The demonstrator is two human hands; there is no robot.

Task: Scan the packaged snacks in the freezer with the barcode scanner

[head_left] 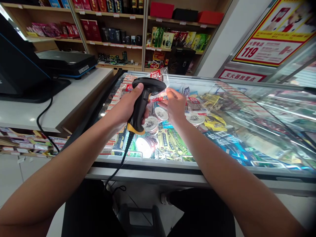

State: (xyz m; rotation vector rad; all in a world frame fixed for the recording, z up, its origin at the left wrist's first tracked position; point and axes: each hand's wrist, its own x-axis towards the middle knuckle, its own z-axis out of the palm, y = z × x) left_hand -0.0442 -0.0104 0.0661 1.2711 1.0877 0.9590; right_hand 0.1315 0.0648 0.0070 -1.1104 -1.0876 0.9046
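My left hand (pixel 125 107) is wrapped round the grip of a black and yellow barcode scanner (pixel 140 107), with the thumb up near its head. From the grip's bottom a black cable (pixel 125 149) hangs over the freezer's front edge. Just right of the scanner head, my right hand (pixel 177 106) pinches a clear plastic packet (pixel 163 75) with red printing. Part of that packet is behind the scanner, and its contents are hard to make out. Below both hands lie round lidded tubs (pixel 151 124) and green ice-cream wrappers (pixel 170 140) inside the chest freezer (pixel 158 172).
On the left, a white counter (pixel 81 89) bears a black weighing scale (pixel 66 61) and a dark monitor stand (pixel 27 89). Stocked wooden shelves (pixel 108 14) stand behind the freezer. A sliding glass lid (pixel 261 121) covers its right part. Beneath is a dark stool (pixel 140 217).
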